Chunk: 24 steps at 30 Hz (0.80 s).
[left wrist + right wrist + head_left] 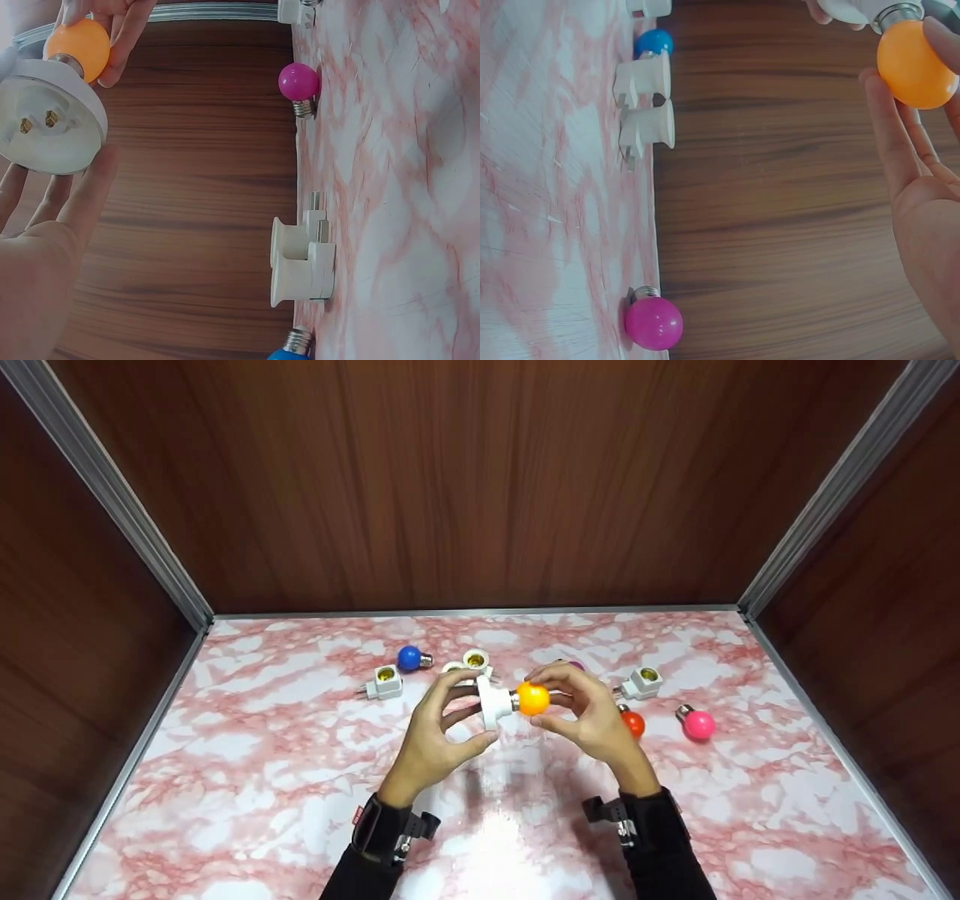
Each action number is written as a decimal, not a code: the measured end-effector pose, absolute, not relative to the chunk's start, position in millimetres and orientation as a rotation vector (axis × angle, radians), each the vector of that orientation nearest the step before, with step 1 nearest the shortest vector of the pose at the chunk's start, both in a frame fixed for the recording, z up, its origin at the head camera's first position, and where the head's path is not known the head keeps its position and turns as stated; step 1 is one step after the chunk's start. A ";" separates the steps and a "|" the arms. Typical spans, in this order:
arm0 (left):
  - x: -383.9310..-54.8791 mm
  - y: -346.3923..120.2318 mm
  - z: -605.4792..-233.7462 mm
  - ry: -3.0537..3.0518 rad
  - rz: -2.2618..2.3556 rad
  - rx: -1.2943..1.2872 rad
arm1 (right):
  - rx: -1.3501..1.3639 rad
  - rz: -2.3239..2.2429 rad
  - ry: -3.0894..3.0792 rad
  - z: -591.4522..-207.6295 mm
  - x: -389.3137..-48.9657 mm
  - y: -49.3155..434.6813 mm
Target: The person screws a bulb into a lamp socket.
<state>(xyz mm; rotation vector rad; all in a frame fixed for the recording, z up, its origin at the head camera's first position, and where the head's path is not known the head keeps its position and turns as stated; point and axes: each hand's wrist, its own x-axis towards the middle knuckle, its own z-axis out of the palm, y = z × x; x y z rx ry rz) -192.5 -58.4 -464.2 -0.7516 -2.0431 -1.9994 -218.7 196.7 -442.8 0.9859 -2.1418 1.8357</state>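
My left hand (439, 731) grips a white round lamp holder (493, 703) by its wide base, thumb below and fingers above. In the left wrist view the hollow back of the lamp holder (56, 120) shows brass-coloured terminals. My right hand (589, 716) pinches an orange bulb (533, 699) between thumb and fingers. The bulb's metal screw base points left into the holder's mouth, with part of the thread still showing. In the right wrist view, the orange bulb (915, 66) meets the white holder at its metal collar. Both hands are raised above the table.
On the marbled table (300, 795) lie a blue bulb (409, 658), a red bulb (633, 724), a pink bulb (699, 725) and a purple bulb (654, 323). White plug-in sockets (387, 682) stand behind the hands, another socket (643, 682) at right. Brown wood-grain panels (480, 487) enclose the table.
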 end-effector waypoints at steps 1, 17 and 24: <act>-192.5 -58.5 -464.4 -2.041 -1.993 -0.757 | 0.985 1.833 -2.145 -443.1 -218.8 196.7; -191.8 -59.3 -464.9 -2.014 -1.934 -0.817 | 0.850 1.849 -2.273 -439.8 -216.5 195.7; -193.5 -58.9 -466.7 -2.022 -1.894 -0.845 | 0.796 1.836 -2.361 -439.4 -218.1 196.2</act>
